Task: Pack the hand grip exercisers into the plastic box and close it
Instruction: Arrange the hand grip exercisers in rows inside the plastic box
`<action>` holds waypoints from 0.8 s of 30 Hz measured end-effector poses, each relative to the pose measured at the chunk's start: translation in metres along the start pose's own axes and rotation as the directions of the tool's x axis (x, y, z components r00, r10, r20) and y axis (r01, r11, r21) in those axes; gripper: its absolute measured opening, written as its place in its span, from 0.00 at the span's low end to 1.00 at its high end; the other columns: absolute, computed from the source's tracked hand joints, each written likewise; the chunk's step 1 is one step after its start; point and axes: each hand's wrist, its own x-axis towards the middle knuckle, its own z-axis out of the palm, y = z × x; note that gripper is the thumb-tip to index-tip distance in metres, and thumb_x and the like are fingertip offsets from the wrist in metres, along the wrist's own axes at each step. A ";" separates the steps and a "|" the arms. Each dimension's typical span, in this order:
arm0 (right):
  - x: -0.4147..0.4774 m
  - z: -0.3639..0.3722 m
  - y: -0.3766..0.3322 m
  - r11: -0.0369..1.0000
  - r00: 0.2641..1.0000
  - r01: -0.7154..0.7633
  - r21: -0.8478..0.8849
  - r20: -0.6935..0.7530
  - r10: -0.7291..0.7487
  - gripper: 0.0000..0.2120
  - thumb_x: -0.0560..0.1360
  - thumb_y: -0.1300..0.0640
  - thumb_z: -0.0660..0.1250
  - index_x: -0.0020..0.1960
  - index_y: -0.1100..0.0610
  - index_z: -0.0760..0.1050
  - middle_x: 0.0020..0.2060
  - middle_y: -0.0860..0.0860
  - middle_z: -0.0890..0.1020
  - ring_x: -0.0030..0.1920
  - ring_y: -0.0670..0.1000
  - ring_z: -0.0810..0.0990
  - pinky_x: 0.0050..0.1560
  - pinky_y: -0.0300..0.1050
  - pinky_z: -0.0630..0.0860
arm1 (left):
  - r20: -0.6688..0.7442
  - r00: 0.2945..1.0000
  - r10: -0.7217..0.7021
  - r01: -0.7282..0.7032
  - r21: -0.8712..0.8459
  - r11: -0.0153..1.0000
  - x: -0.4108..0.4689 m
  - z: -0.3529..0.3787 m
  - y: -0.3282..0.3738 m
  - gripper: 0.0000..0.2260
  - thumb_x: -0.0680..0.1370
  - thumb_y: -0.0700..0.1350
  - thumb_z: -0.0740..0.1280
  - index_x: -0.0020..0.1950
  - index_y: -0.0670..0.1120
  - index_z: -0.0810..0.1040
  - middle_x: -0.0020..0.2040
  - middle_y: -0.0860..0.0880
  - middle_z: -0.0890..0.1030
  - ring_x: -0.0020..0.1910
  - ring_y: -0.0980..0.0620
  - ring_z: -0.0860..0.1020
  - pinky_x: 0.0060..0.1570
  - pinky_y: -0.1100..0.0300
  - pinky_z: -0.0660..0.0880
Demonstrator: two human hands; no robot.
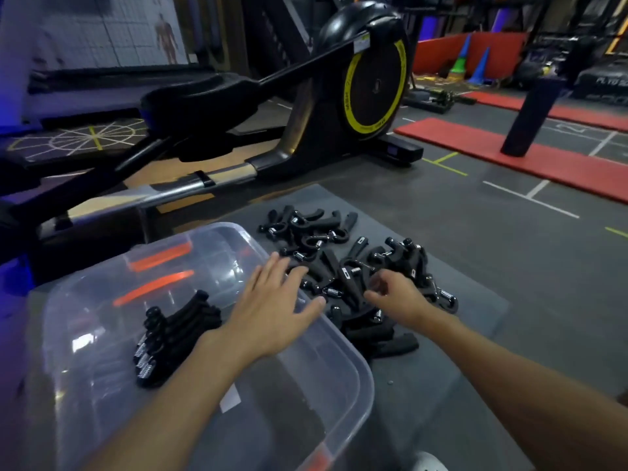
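Note:
A clear plastic box (pixel 353 379) stands open at the lower left on a grey mat. Several black hand grip exercisers (pixel 170 338) lie stacked in a row inside it. A loose pile of black exercisers (pixel 346 266) with metal springs lies on the mat to the right of the box. My left hand (pixel 275 311) reaches across the box's right rim with straight, spread fingers, its fingertips at the edge of the pile. My right hand (pixel 394 297) hovers over the pile with loosely curled fingers and holds nothing that I can see.
The grey mat (pixel 458 334) lies on a gym floor. A black elliptical trainer (pixel 367 83) with a yellow-ringed wheel stands just behind the box and pile. Red mats (pixel 509 154) and a black post (pixel 530 113) lie to the far right.

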 end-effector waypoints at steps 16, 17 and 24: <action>0.019 0.039 0.049 0.984 0.960 0.035 -0.174 0.280 0.015 0.48 0.59 0.53 0.83 0.74 0.54 0.63 0.70 0.53 0.62 0.67 0.54 0.69 0.64 0.37 0.66 | 0.022 1.000 0.012 -0.015 0.138 0.990 0.005 -0.001 -0.003 0.39 0.72 0.71 0.38 0.77 0.54 0.58 0.80 0.50 0.51 0.77 0.55 0.38 0.76 0.49 0.38; 0.018 0.038 0.050 0.984 0.966 0.042 -0.174 0.257 0.004 0.48 0.59 0.52 0.83 0.73 0.55 0.64 0.69 0.53 0.64 0.66 0.53 0.70 0.62 0.35 0.65 | 0.020 1.000 0.013 -0.016 0.135 0.991 0.005 -0.001 -0.003 0.39 0.72 0.71 0.38 0.77 0.54 0.58 0.80 0.50 0.51 0.78 0.55 0.38 0.76 0.49 0.38; 0.012 0.030 0.048 0.969 0.980 0.132 -0.210 0.175 -0.096 0.56 0.57 0.48 0.82 0.76 0.60 0.58 0.69 0.50 0.63 0.68 0.51 0.68 0.61 0.29 0.59 | 0.011 0.999 0.033 -0.034 0.123 0.992 0.004 -0.002 -0.002 0.39 0.72 0.71 0.38 0.77 0.52 0.59 0.79 0.50 0.53 0.78 0.54 0.40 0.76 0.49 0.39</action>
